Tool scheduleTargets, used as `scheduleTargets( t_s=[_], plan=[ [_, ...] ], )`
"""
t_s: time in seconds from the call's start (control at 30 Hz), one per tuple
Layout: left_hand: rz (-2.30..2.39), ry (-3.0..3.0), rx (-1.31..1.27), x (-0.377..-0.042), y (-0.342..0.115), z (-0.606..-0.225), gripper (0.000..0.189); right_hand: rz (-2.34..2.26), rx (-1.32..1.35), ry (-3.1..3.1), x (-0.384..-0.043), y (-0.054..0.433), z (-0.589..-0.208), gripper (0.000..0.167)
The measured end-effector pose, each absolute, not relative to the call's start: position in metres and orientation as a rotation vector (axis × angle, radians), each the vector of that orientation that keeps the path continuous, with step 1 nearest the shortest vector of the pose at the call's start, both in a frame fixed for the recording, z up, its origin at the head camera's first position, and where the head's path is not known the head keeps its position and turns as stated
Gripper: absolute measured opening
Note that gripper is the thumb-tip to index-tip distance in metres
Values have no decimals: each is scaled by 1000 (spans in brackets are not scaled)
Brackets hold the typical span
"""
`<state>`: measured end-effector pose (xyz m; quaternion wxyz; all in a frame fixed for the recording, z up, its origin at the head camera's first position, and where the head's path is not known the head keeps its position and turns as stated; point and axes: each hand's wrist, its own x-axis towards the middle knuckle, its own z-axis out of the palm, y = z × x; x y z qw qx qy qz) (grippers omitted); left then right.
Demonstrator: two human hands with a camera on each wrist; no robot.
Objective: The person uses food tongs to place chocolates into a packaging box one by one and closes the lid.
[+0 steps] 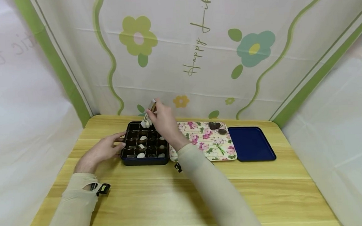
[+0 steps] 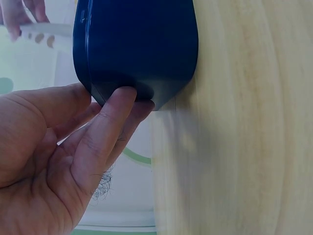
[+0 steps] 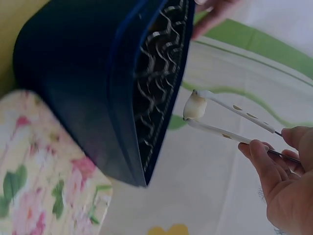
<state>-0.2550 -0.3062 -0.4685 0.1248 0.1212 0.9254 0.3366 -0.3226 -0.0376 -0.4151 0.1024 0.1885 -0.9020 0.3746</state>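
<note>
My left hand (image 1: 104,151) touches the left side of a dark blue box (image 1: 145,161) with fairly straight fingers. In the left wrist view, its fingertips rest against the box's end wall near the rim. Black compartments divide the box, and several hold white or dark pieces. Over the box's far side, my right hand (image 1: 167,124) pinches a pair of tongs (image 3: 215,130), white with gold-brown spots. Between the tong tips is a small whitish rounded piece (image 3: 195,105), shown just outside the box's rim in the right wrist view.
A floral tray or lid (image 1: 209,154) adjoins the box's right side, with several dark brown pieces (image 1: 214,126) at its far right. Beyond it lies a flat navy blue tray (image 1: 251,143). A patterned curtain (image 1: 181,58) hangs behind the wooden table (image 1: 155,199).
</note>
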Motion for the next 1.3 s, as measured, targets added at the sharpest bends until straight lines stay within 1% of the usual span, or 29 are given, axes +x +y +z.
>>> scheduleTargets(
  t_s=[0.07, 0.13, 0.37, 0.57, 0.7, 0.9, 1.0, 1.23, 1.3],
  plan=[
    [985, 2693, 354, -255, -305, -468, 68, 1074, 568, -2671, -325, -44, -418, 42],
    [991, 2691, 354, -256, -305, -468, 68, 1052, 574, -2670, -327, -49, -422, 41],
    [990, 2696, 372, -258, -303, -470, 67, 917, 579, -2692, -333, -55, -429, 58],
    [993, 2689, 362, -258, -302, -470, 67, 872, 582, -2722, -334, -57, -431, 53],
    [989, 2698, 367, -257, -303, -470, 67, 882, 565, -2743, -335, -58, -432, 57],
    [987, 2702, 366, -256, -304, -470, 68, 933, 571, -2739, -336, -59, -434, 53],
    [989, 2701, 361, -255, -305, -470, 68, 969, 574, -2743, -336, -59, -434, 54],
    [1009, 2685, 339, -256, -306, -471, 67, 1105, 550, -2771, -333, -52, -429, 65],
    [1015, 2680, 340, -255, -306, -471, 67, 1154, 536, -2764, -332, -47, -427, 59]
  ],
)
